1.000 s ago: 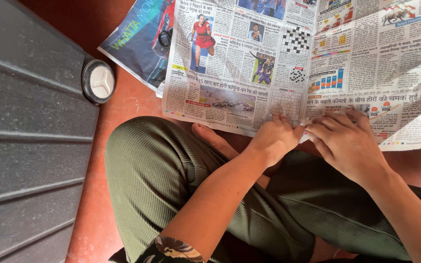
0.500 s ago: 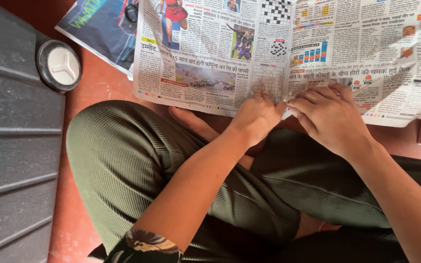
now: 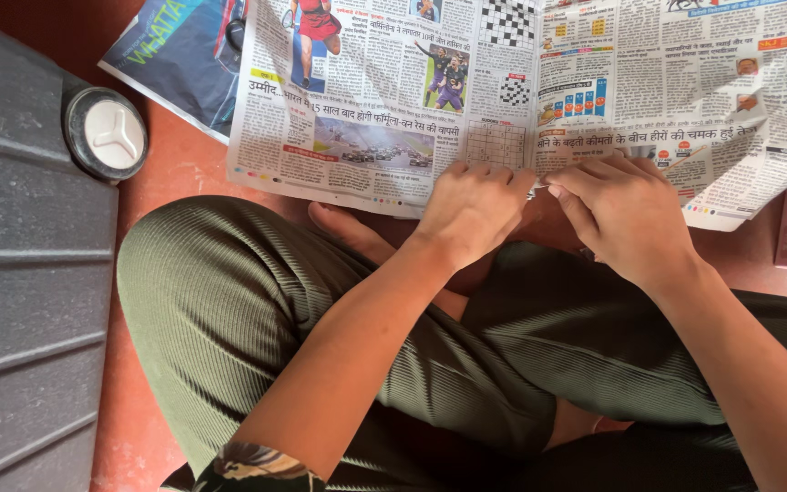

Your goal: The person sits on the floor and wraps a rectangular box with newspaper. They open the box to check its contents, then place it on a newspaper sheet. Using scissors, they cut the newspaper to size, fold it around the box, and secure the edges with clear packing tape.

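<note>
While both hands meet at the newspaper [image 3: 466, 100] near edge, left hand [image 3: 471, 210] and right hand [image 3: 626, 214] apparently pinch its centre fold.

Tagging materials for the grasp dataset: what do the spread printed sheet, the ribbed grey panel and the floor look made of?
Printed sheet under both hands (left hand, right hand): thin matte newsprint, creased, with soft folds. Ribbed grey panel: probably moulded plastic, dull and scuffed. Red-brown floor: smooth, hard, likely painted or oxide cement.
</note>
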